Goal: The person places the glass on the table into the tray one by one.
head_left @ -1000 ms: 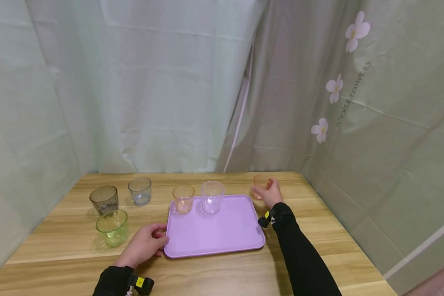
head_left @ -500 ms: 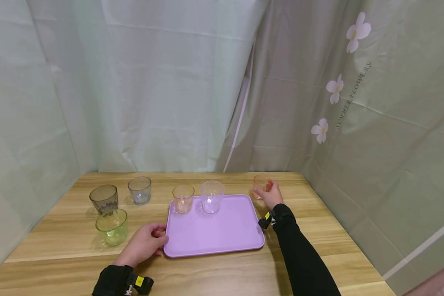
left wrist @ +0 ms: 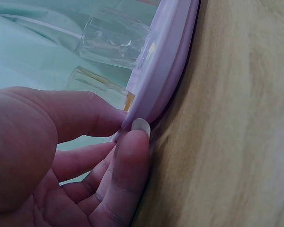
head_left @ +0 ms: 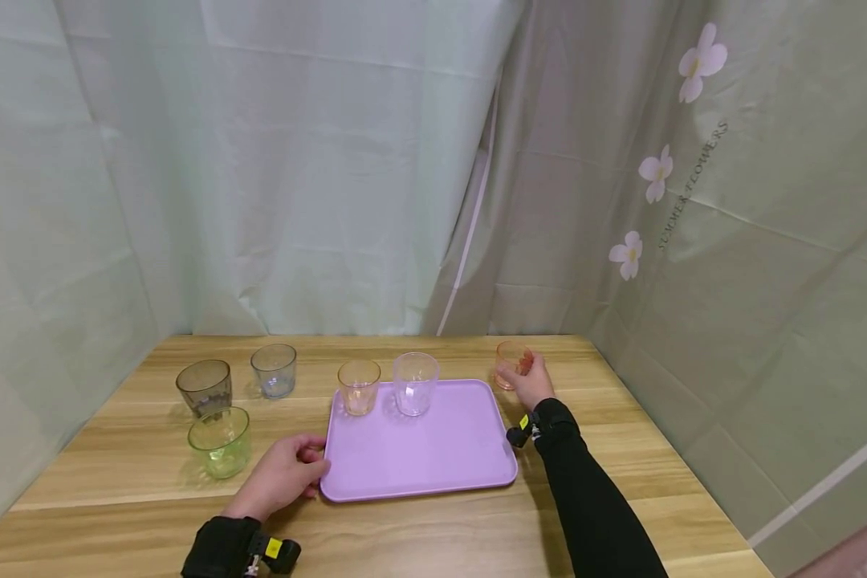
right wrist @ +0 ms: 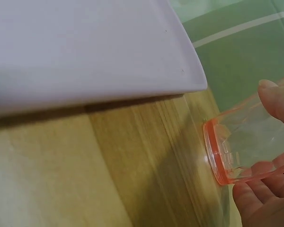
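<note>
In the head view a purple tray (head_left: pixel 422 453) lies on the wooden table. My left hand (head_left: pixel 283 475) is at its left edge; in the left wrist view, thumb and finger pinch the tray rim (left wrist: pixel 154 80). Standing along the tray's far side are a yellow-tinted glass (head_left: pixel 359 389) and a clear glass (head_left: pixel 414 387). Beyond the tray's far right corner, my right hand (head_left: pixel 536 385) holds an orange-pink glass (head_left: pixel 506 366). The right wrist view has that glass (right wrist: pixel 222 153) between thumb and fingers, its base close to the table.
Left of the tray stand a smoky grey-brown glass (head_left: pixel 205 389), a bluish glass (head_left: pixel 274 373) and a green glass (head_left: pixel 220 445). Pale curtains (head_left: pixel 332 201) hang behind the table and along its sides.
The right hand has shifted very slightly on the orange-pink glass, with its fingers now farther round the right side. The left hand, tray and other glasses stay in place.
</note>
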The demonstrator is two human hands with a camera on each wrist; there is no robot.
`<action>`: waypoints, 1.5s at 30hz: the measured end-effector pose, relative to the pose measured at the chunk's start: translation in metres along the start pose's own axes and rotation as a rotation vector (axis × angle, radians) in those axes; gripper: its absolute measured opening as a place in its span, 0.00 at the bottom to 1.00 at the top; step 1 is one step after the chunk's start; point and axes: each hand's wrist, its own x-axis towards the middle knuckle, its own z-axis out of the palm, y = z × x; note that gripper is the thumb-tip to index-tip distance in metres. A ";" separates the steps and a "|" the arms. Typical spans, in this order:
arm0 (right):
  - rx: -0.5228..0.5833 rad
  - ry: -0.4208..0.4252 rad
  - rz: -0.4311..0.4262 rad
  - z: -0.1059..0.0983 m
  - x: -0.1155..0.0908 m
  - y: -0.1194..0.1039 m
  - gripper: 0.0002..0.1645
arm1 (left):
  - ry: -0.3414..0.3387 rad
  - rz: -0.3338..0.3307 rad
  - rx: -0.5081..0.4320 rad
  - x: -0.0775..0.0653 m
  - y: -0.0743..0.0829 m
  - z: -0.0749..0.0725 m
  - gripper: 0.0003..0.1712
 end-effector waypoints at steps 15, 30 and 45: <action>-0.072 -0.022 -0.037 -0.011 -0.010 -0.007 0.52 | 0.002 -0.009 -0.010 0.000 0.002 0.000 0.29; -0.086 -0.025 -0.019 -0.020 -0.016 -0.012 0.52 | 0.003 -0.005 -0.008 0.000 0.003 0.001 0.29; -0.069 -0.033 -0.057 -0.019 -0.025 -0.022 0.53 | -0.001 0.005 -0.013 0.002 -0.001 0.000 0.29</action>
